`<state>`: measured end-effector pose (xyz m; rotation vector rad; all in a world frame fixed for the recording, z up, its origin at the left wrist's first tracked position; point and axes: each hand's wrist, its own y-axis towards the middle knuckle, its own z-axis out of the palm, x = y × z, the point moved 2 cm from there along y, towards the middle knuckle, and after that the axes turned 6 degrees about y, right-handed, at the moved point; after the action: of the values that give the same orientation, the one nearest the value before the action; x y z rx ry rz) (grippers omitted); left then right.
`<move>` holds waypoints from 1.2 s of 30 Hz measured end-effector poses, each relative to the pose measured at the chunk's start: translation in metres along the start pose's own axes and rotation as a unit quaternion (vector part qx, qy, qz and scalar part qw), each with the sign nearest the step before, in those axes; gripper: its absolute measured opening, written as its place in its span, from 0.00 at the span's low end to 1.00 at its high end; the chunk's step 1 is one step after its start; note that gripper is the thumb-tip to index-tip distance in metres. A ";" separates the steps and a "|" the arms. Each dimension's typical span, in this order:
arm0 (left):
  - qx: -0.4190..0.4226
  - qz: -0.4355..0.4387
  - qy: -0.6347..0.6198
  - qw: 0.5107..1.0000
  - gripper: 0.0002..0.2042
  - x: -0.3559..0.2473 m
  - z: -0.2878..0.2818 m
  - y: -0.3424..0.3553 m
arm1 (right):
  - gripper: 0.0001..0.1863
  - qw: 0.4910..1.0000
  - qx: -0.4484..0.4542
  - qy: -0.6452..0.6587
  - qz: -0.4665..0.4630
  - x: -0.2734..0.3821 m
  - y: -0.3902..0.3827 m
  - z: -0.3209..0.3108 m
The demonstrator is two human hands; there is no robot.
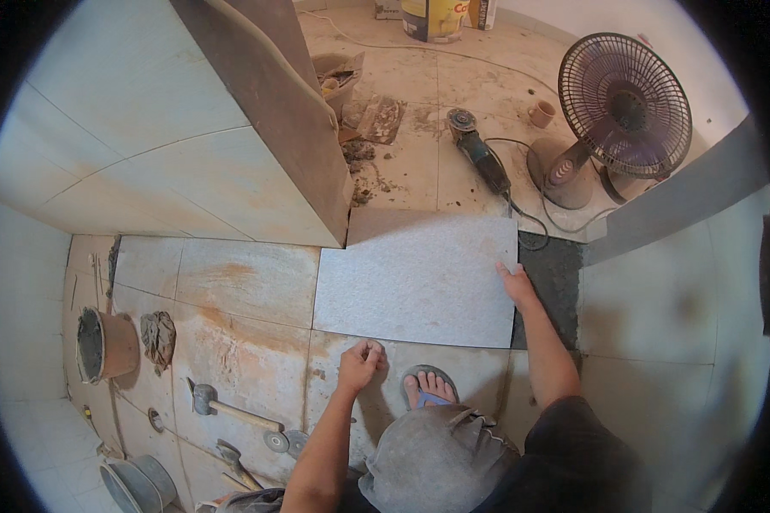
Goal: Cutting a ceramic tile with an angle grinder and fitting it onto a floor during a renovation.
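A light grey rectangular floor tile [415, 282] lies in the doorway in front of me, beside a strip of dark wet mortar [552, 282] on its right. My right hand [515, 284] is at the tile's right edge, fingers closed over the edge. Just off the near edge of the tile, my left hand [362, 363] hangs with its fingers curled together; whether something small is in them is hidden.
An angle grinder [485, 167] with a cord and a standing fan [626, 107] are beyond the doorway. At left are a mortar-stained bucket [120, 346], a rag [157, 337], a mallet [239, 414], cutting discs [275, 441] and a grey bucket [150, 483]. A wall corner [338, 205] juts out.
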<state>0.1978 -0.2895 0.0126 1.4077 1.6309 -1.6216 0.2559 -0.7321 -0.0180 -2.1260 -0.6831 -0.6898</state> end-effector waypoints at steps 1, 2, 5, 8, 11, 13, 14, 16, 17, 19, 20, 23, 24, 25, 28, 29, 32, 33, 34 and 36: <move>-0.002 -0.003 -0.003 1.000 0.09 0.001 0.001 0.001 | 0.45 0.999 0.009 0.040 -0.012 -0.006 0.006 0.000; 0.002 -0.001 -0.003 1.000 0.09 0.003 0.001 0.003 | 0.45 0.999 0.005 0.041 -0.011 -0.012 0.010 0.001; 0.001 0.013 0.026 1.000 0.08 0.006 -0.003 0.003 | 0.42 0.998 -0.012 0.051 -0.041 -0.010 0.002 0.009; 0.006 -0.003 0.019 1.000 0.08 0.001 -0.003 -0.001 | 0.39 0.997 -0.062 0.034 -0.017 -0.009 -0.015 0.008; 0.017 -0.003 0.000 1.000 0.08 -0.003 0.001 -0.003 | 0.38 0.995 -0.013 0.097 -0.034 -0.017 -0.035 -0.005; 0.002 -0.004 -0.001 1.000 0.07 -0.001 -0.003 -0.003 | 0.35 0.983 0.069 0.168 -0.026 -0.025 -0.052 -0.008; 0.018 0.003 0.000 1.000 0.07 0.003 -0.001 0.000 | 0.35 0.984 0.052 0.171 -0.023 -0.036 -0.057 -0.013; 0.018 -0.013 -0.026 0.999 0.07 0.012 -0.003 0.005 | 0.36 0.996 0.079 0.031 0.024 -0.053 -0.071 -0.011; 0.031 -0.007 -0.023 0.999 0.07 0.014 -0.004 0.008 | 0.36 0.997 0.067 0.036 0.028 -0.057 -0.081 -0.009; 0.022 -0.027 -0.048 0.998 0.08 0.020 -0.011 0.007 | 0.39 0.995 -0.017 -0.091 -0.038 -0.047 -0.110 0.001; 0.031 -0.016 -0.051 0.998 0.08 0.021 -0.013 0.010 | 0.39 0.995 -0.026 -0.088 -0.032 -0.047 -0.114 0.003; 0.043 -0.032 -0.041 0.998 0.08 0.008 -0.012 0.010 | 0.39 0.997 -0.031 -0.063 -0.029 -0.052 -0.111 0.002; 0.038 -0.039 -0.062 0.997 0.08 0.009 -0.012 0.011 | 0.39 0.997 -0.023 -0.072 -0.034 -0.053 -0.111 0.002; 0.044 -0.035 -0.057 0.997 0.08 0.007 -0.011 0.010 | 0.39 0.996 -0.013 -0.082 -0.040 -0.057 -0.110 0.004; 0.040 -0.002 -0.038 0.998 0.09 0.001 -0.006 0.008 | 0.34 0.997 -0.027 -0.067 -0.020 -0.071 -0.104 -0.002; 0.030 -0.012 -0.050 0.998 0.10 0.001 -0.005 0.010 | 0.34 0.998 -0.027 -0.057 -0.015 -0.075 -0.104 -0.003; -0.001 -0.014 -0.005 1.000 0.12 -0.005 -0.009 0.027 | 0.35 0.999 0.030 0.027 -0.003 -0.083 -0.097 -0.006; -0.024 -0.008 0.047 0.999 0.14 -0.008 -0.015 0.032 | 0.31 0.995 0.072 0.066 -0.014 -0.079 -0.099 -0.003; -0.018 -0.020 0.060 0.998 0.14 -0.009 -0.015 0.037 | 0.28 0.989 0.107 0.104 -0.023 -0.079 -0.099 -0.003; -0.039 0.087 0.102 0.990 0.16 -0.025 0.007 0.060 | 0.22 0.977 0.134 0.155 -0.049 -0.098 -0.086 -0.019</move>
<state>0.2567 -0.3169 0.0044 1.6691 1.6101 -1.3391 0.1245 -0.7235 -0.0293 -1.7004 -0.6702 -0.9062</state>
